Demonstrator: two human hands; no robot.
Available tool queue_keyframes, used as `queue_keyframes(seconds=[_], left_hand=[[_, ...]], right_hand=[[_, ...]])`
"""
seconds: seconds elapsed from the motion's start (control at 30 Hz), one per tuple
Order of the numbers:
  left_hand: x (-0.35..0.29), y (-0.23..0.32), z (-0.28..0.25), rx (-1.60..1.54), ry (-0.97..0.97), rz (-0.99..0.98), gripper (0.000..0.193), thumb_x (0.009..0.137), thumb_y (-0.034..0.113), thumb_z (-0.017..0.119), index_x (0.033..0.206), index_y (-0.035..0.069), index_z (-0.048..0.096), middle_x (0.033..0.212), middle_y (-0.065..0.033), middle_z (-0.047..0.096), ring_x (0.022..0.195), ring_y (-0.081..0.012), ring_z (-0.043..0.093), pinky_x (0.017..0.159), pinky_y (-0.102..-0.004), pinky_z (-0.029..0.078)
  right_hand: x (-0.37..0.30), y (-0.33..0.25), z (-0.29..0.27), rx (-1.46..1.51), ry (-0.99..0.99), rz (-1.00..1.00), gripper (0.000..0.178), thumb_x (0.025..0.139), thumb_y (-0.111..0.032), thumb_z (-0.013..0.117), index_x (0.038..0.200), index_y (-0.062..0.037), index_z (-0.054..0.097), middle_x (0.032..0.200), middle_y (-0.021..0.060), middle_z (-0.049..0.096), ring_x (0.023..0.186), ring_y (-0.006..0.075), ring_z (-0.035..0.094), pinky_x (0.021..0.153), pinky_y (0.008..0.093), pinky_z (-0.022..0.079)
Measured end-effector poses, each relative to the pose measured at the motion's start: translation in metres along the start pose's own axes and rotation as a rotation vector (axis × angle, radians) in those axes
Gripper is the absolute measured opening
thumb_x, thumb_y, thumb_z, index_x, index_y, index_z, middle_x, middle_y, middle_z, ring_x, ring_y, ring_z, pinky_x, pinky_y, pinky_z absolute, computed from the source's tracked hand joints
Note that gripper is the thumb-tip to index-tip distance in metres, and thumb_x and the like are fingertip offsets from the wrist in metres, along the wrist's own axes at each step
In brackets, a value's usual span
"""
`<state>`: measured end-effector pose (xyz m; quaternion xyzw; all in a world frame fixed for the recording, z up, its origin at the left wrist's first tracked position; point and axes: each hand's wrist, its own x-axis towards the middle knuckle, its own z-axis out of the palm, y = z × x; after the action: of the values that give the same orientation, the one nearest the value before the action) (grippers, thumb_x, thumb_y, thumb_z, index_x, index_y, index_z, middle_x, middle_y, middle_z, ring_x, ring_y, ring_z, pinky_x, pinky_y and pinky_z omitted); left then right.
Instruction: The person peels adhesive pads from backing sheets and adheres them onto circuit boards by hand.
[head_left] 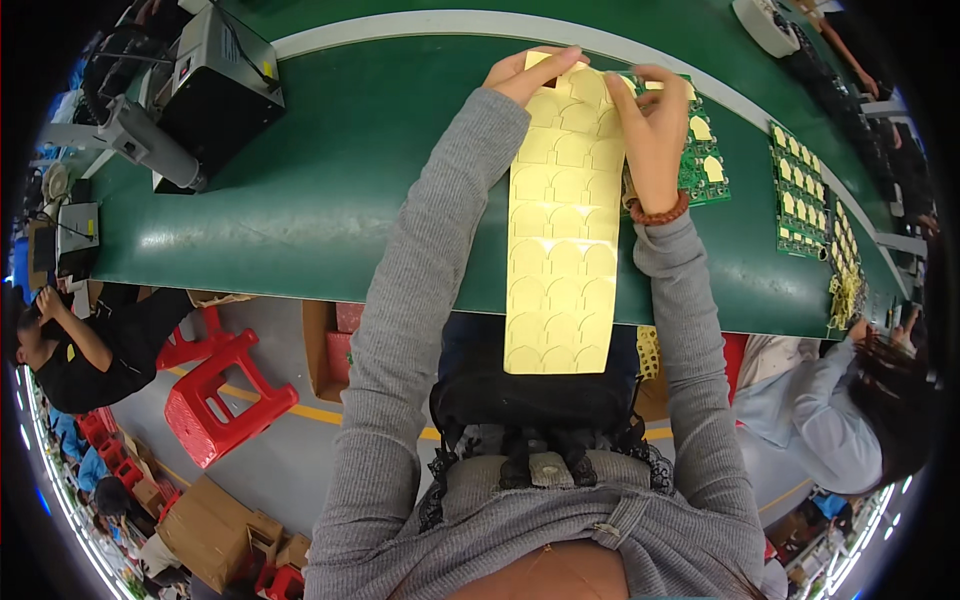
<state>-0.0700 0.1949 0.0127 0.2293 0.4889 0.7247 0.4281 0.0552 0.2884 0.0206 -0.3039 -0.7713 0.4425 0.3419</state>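
Two hands at the far end of a long yellow sticker sheet (pixel 560 230), its near end hanging over the table edge toward the lap, probably so the working row sits within easy reach. Left hand (pixel 530 72) closed in a pinch on the sheet's top edge, apparently to keep it taut. Right hand (pixel 655 130), beaded bracelet (pixel 660 212) at the wrist, fingers curled at the sheet's upper right corner as if lifting one shaped sticker; whether one is actually gripped, impossible to tell. Just beside that hand, a green circuit board (pixel 705 165) already carrying yellow pieces. More such boards (pixel 797 195) lined along the green table (pixel 330 180) to the right. Grey machine (pixel 215 75) far left.
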Motion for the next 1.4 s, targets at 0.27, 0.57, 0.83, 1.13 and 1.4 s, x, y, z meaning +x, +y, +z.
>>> queue_keyframes(seconds=[0.27, 0.57, 0.83, 1.13, 1.4], left_hand=[[0.000, -0.002, 0.000, 0.069, 0.048, 0.111, 0.029, 0.080, 0.028, 0.063, 0.098, 0.005, 0.062, 0.088, -0.0049, 0.063, 0.079, -0.0130, 0.060, 0.071, -0.0254, 0.049], [-0.006, 0.003, 0.000, -0.017, -0.050, -0.173, 0.032, 0.076, 0.028, 0.068, 0.097, 0.004, 0.063, 0.088, -0.0060, 0.064, 0.076, -0.0139, 0.061, 0.069, -0.0256, 0.049], [-0.004, -0.003, -0.022, 0.632, 0.347, 0.233, 0.022, 0.076, 0.025, 0.066, 0.093, 0.010, 0.065, 0.080, -0.0052, 0.063, 0.073, -0.0178, 0.060, 0.067, -0.0305, 0.047], [-0.039, -0.020, 0.074, 1.594, -0.072, 0.874, 0.015, 0.078, 0.017, 0.058, 0.089, 0.008, 0.060, 0.094, -0.0068, 0.058, 0.081, -0.0194, 0.057, 0.070, -0.0308, 0.047], [-0.067, -0.077, 0.109, 1.619, -0.039, 0.835, 0.026, 0.074, 0.016, 0.062, 0.093, -0.001, 0.058, 0.098, -0.0071, 0.058, 0.078, -0.0174, 0.055, 0.071, -0.0291, 0.047]], right_hand=[[-0.017, -0.016, 0.006, 0.031, -0.003, -0.336, 0.033, 0.073, -0.012, 0.068, 0.100, -0.0019, 0.053, 0.082, 0.0046, 0.058, 0.074, 0.0111, 0.049, 0.069, 0.0236, 0.040], [-0.018, -0.008, 0.012, 0.152, 0.094, -0.442, 0.034, 0.070, -0.003, 0.069, 0.098, -0.0017, 0.051, 0.083, 0.0045, 0.058, 0.071, 0.0106, 0.050, 0.068, 0.0232, 0.042], [-0.011, -0.016, -0.005, 0.359, 0.148, -0.472, 0.045, 0.071, 0.002, 0.067, 0.107, -0.0003, 0.041, 0.084, 0.0058, 0.058, 0.071, 0.0096, 0.049, 0.068, 0.0226, 0.041], [0.013, 0.043, -0.110, 0.350, -0.039, -0.050, 0.043, 0.069, 0.004, 0.066, 0.105, 0.0003, 0.042, 0.080, 0.0035, 0.056, 0.067, 0.0062, 0.044, 0.061, 0.0183, 0.038], [0.000, 0.052, -0.118, 0.268, -0.213, 0.093, 0.038, 0.070, 0.005, 0.064, 0.101, -0.0001, 0.044, 0.077, 0.0006, 0.055, 0.064, 0.0043, 0.042, 0.058, 0.0166, 0.036]])
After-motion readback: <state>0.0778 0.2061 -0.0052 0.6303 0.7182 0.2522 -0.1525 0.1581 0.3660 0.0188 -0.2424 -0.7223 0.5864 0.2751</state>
